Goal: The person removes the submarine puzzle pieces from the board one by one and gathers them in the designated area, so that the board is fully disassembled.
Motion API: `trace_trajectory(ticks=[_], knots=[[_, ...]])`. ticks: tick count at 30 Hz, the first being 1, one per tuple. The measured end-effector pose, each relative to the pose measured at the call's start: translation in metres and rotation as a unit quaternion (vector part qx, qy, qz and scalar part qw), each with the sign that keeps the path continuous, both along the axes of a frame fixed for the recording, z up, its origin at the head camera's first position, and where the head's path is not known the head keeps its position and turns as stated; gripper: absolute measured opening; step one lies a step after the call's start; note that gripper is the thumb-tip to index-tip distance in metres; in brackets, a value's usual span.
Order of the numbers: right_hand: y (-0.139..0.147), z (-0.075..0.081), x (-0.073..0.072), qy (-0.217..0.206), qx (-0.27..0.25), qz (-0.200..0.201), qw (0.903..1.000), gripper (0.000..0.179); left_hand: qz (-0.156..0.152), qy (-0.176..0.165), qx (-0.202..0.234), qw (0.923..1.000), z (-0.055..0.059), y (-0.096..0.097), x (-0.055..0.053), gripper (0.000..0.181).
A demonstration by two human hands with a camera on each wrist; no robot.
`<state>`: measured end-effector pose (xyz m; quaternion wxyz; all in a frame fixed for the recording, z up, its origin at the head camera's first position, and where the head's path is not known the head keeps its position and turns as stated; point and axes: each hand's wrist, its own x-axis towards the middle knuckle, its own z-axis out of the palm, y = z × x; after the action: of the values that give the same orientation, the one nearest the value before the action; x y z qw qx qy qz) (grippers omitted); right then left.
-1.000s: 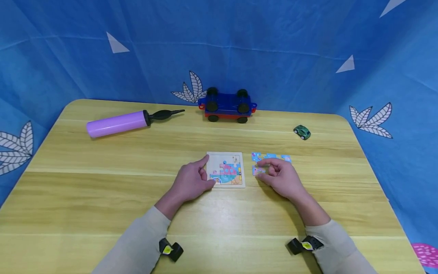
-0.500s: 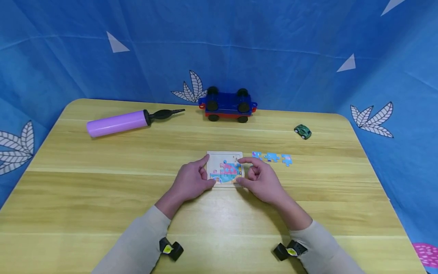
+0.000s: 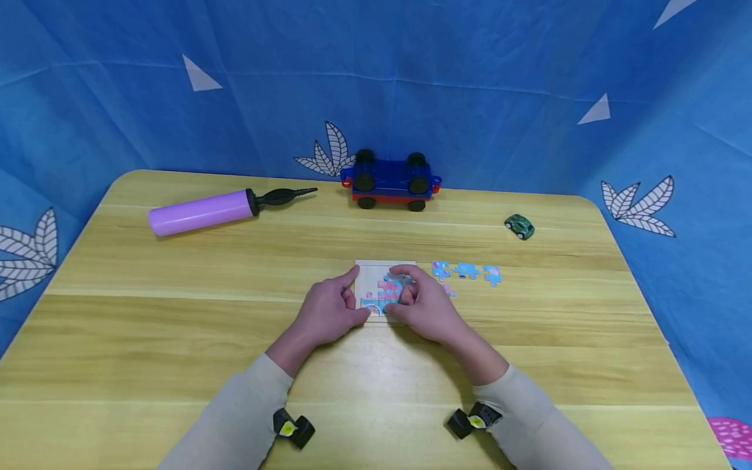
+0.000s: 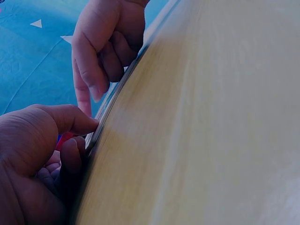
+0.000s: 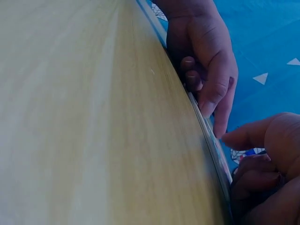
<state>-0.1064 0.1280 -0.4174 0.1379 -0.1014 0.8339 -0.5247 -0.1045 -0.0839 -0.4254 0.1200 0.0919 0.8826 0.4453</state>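
Note:
A small square jigsaw board (image 3: 367, 271) with a pale frame lies flat on the table. Several joined pieces (image 3: 389, 288) make a pink and blue picture in its lower part. My left hand (image 3: 329, 310) holds the board's left side, index finger near the upper corner and thumb near the lower one. Over the right half of the board is my right hand (image 3: 431, 305), thumb and index finger apart, with no piece visible between them. Its other fingers bend inward and hide the board's right edge. In the right wrist view the hands' fingertips come close over the board.
Loose jigsaw pieces (image 3: 467, 270) lie right of the board, one partly behind my right hand. Toward the back are a purple hand pump (image 3: 202, 213), an overturned blue and red toy vehicle (image 3: 390, 179) and a small green toy car (image 3: 519, 226). A blue cloth (image 3: 470, 78) hangs behind.
My right hand has moved left from the loose pieces, past the board's right edge, to over its right half. The left hand and the board have stayed put.

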Motion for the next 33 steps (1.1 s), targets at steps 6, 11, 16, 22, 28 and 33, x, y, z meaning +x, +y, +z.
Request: trace_trajectory(ticks=[6, 11, 16, 22, 28, 33], knots=[[-0.0037, 0.0021, -0.0013, -0.006, 0.043, 0.0, 0.9991, 0.052, -0.003, 0.005, 0.0, 1.0, -0.0002, 0.0, 0.0, 0.083], [-0.005, 0.002, -0.0034, -0.024, 0.044, -0.007, 0.9987, 0.049, -0.002, -0.001, 0.005, 1.0, 0.0001, 0.0003, -0.0001, 0.083], [-0.006, 0.0009, -0.0044, -0.039, 0.011, -0.013, 0.9991, 0.05, 0.0, -0.002, 0.002, 1.0, 0.0007, 0.0003, 0.0001, 0.083], [-0.0072, -0.0007, -0.0043, -0.045, -0.016, -0.026, 0.9985, 0.051, -0.001, -0.001, 0.001, 1.0, 0.0001, 0.0001, -0.0001, 0.084], [-0.0072, -0.0011, -0.0028, -0.06, -0.032, -0.035, 0.9971, 0.052, -0.001, -0.004, 0.002, 1.0, 0.0, 0.0001, -0.0001, 0.084], [-0.0074, -0.0013, -0.0036, -0.049, -0.017, -0.027, 0.9983, 0.049, -0.002, -0.002, 0.003, 1.0, 0.0002, 0.0, -0.0002, 0.084]])
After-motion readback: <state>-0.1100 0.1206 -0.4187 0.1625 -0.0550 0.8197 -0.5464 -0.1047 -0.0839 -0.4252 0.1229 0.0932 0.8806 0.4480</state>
